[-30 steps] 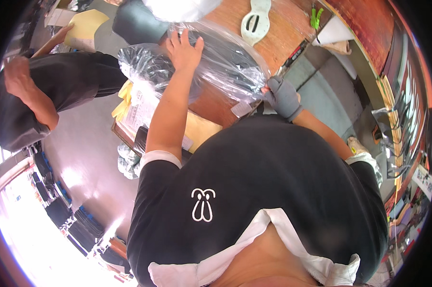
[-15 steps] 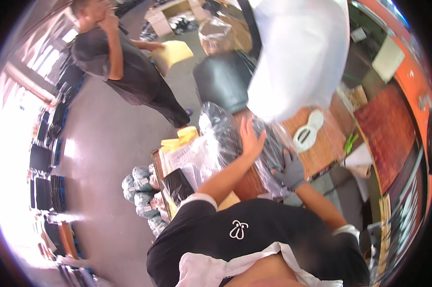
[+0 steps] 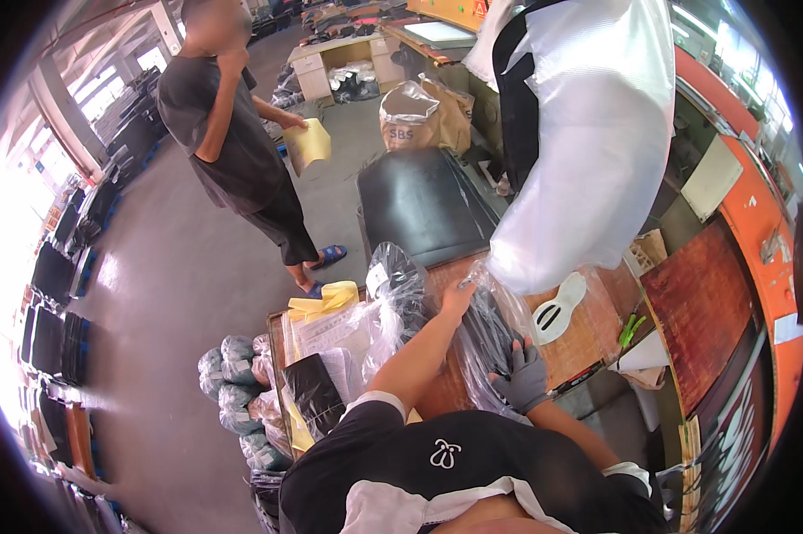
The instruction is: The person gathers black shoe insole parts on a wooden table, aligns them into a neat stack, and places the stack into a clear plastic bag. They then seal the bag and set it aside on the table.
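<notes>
A clear plastic bag (image 3: 488,343) with dark contents lies on the wooden table in front of me. My bare left hand (image 3: 457,299) is closed on the bag's far end, where the plastic is gathered. On the bag's near right side rests my right hand (image 3: 522,378), in a grey glove with bare fingertips, its fingers stretched out and apart. To the left of my left forearm sits another knotted clear bag (image 3: 399,289) with dark contents. A white sole-shaped piece (image 3: 560,308) lies to the right, and green-handled snips (image 3: 633,330) are farther right.
A large white plastic roll (image 3: 588,142) hangs over the far right of the table. Behind the table is a black sheet stack (image 3: 428,205). A person (image 3: 232,133) holding yellow sheets stands at far left. Bagged bundles (image 3: 237,374) are stacked beside the table's left edge.
My left hand has gone from spread over the bag to closed on its far end. My right hand stays on the bag. The view has tilted up, and the other person's held sheets have shifted.
</notes>
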A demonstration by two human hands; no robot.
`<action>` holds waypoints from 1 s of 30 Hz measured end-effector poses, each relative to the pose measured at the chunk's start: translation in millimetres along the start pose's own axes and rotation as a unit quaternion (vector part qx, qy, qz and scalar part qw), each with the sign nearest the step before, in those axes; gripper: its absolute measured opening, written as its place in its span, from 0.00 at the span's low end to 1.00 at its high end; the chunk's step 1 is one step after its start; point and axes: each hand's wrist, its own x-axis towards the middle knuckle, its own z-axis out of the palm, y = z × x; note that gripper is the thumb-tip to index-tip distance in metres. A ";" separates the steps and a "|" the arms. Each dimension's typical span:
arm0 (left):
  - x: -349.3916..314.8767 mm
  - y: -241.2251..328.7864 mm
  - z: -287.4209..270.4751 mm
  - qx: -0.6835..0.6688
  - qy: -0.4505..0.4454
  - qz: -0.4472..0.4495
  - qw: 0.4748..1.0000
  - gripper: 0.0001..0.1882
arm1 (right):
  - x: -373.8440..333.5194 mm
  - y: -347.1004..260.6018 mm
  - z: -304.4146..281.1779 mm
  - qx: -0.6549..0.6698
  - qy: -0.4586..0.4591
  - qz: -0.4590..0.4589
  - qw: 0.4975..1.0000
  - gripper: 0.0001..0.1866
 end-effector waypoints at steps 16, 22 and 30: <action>134.5 -34.8 -8.4 0.641 -0.055 0.036 0.765 0.15 | -1.3 0.1 1.1 -0.001 0.055 -0.103 0.993 0.36; 140.7 -40.5 -14.7 0.742 -0.092 0.126 0.652 0.13 | 17.4 -11.7 -15.5 -0.034 0.002 -0.089 0.995 0.37; 92.8 -3.1 -17.9 0.294 0.084 0.178 0.935 0.19 | 46.8 -26.0 -3.8 -0.081 -0.082 -0.108 0.988 0.38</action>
